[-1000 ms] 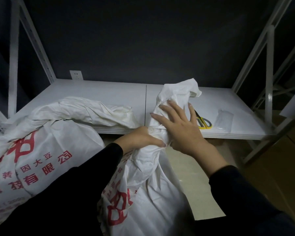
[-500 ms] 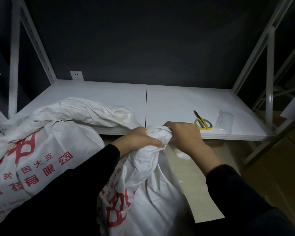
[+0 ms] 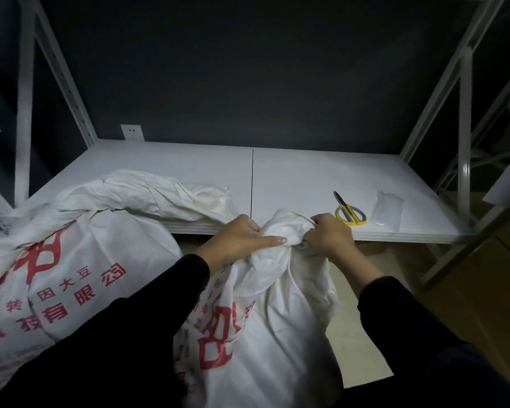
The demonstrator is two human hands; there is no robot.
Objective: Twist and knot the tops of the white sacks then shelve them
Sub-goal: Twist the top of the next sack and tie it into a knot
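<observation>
A white sack with red print stands in front of me, below the shelf's front edge. Its top is gathered into a bunched neck. My left hand grips the neck from the left, thumb stretched along the cloth. My right hand grips the bunch from the right, fingers curled into the fabric. A second white sack with red characters lies to the left, its loose top draped onto the white shelf board.
Yellow-handled scissors and a small clear plastic bag lie near the shelf's front right. White shelf uprights stand at both sides, with a wall socket behind. Cardboard boxes sit at the right.
The sack's tall loose top, upright under my flat right hand a second ago, has been folded down into a bunch. My right hand has curled onto it; the left hand kept its grip.
</observation>
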